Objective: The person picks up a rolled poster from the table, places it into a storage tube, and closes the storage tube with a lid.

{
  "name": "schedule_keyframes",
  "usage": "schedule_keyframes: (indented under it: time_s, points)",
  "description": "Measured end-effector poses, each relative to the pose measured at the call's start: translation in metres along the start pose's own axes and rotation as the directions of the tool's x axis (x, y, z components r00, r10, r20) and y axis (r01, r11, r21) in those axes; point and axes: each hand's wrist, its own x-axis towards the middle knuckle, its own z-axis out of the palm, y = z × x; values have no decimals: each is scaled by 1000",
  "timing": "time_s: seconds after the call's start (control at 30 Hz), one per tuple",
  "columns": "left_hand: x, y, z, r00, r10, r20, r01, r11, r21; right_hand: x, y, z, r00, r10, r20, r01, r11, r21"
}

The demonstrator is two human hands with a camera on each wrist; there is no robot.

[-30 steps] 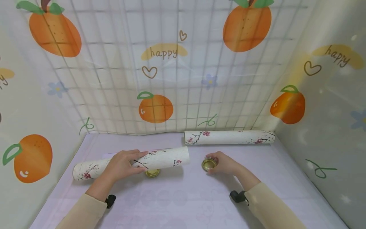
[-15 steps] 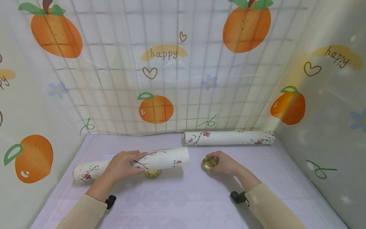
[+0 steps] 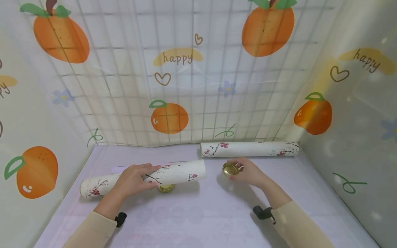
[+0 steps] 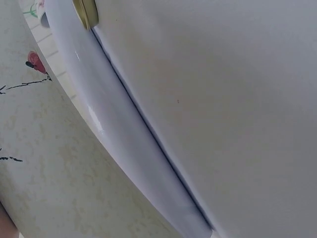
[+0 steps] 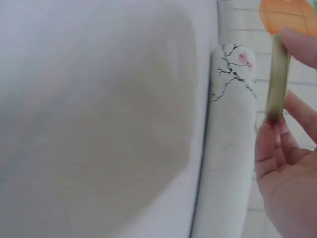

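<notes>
My left hand (image 3: 134, 179) grips a white roll (image 3: 183, 171) printed with blossom branches from above, its right end slightly raised over the table. A gold lid (image 3: 166, 188), shallow and round, lies on the table partly hidden under this roll. In the left wrist view, that lid (image 4: 87, 13) shows near the roll's edge. My right hand (image 3: 248, 171) pinches a second gold lid (image 3: 230, 169) by its rim, above the table, its hollow side facing my head. The right wrist view has this lid (image 5: 279, 79) edge-on between thumb and fingers.
Another blossom-printed roll (image 3: 249, 149) lies along the back of the lilac table (image 3: 192, 220). Something lilac (image 3: 118, 169) shows behind the gripped roll, mostly hidden. Orange-printed curtains (image 3: 201, 96) enclose the back and sides.
My right hand has lifted its lid up off the table and a little to the right, tilting it toward my head. The left hand and its roll stay almost still.
</notes>
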Motion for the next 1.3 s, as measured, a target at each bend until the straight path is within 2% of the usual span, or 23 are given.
schedule_keyframes:
  time_s: [0.3,0.5,0.7,0.97,1.3]
  points:
    - [0,1,0,1000,-7,14,7,1000,-5,-8,-22,-6,991,-86,-100,90,995,30]
    - [0,2,2,1000,9,3,-9,1000,-8,-10,-33,-5,991,-65,-118,71,996,50]
    - [1,3,4,998,52,-32,-53,999,-14,-11,-47,1,990,-71,-124,87,988,127]
    - [3,5,6,999,41,-25,-42,999,-15,-10,-56,12,991,-64,-116,92,961,262]
    - [3,7,5,999,37,-27,-38,999,-28,-8,-57,24,986,-133,-100,161,915,370]
